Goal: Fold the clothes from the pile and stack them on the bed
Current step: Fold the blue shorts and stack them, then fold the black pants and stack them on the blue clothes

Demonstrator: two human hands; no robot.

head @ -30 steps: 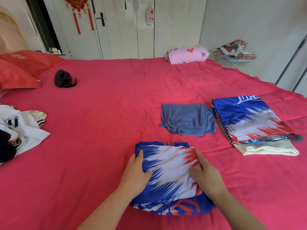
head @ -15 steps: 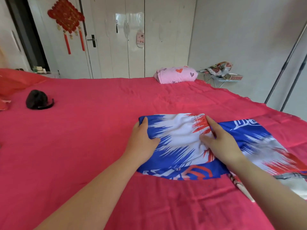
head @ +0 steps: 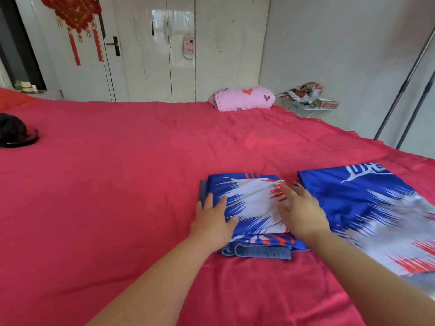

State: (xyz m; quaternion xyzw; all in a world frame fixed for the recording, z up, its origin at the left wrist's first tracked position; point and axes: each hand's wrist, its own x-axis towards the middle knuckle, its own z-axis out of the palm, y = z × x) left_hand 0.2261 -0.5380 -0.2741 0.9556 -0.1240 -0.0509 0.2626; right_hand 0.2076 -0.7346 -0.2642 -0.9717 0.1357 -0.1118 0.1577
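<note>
- Folded patterned garment, blue, white and red, flat on top of a folded grey-blue garment, right of the middle of the red bed.
- Of the grey-blue garment, only a ribbed strip along the near edge and a sliver at the left edge in sight; the rest hidden under the patterned piece.
- Near-left corner of the patterned garment covered by the left hand, its right edge by the right hand; print on the tucked-under near layer too small to read.
- Left hand flat on the left edge, fingers straight and close together, pointing away, thumb spread onto the white part; nothing gripped.
- Right hand flat on the right side, fingers stretched out over the red streaks, fingertips blurred; no pinch or curl to be seen.
- Patterned garment between and under both hands, with bare forearms reaching in from the bottom of the view.
- Just beside it on the right, across a narrow gap of bed, a larger garment in the same pattern; white lettering at its far end cut short, near part running out of view and partly behind the right forearm.
- At the far edge of the bed, a pink heart-printed bundle.
- At the left border, a black object, cut off, kind not to be told.
- Beyond the bed: white wardrobe doors, a red tasselled ornament cropped at the top, a blurred heap of bags, and slanting metal poles at the right border.
</note>
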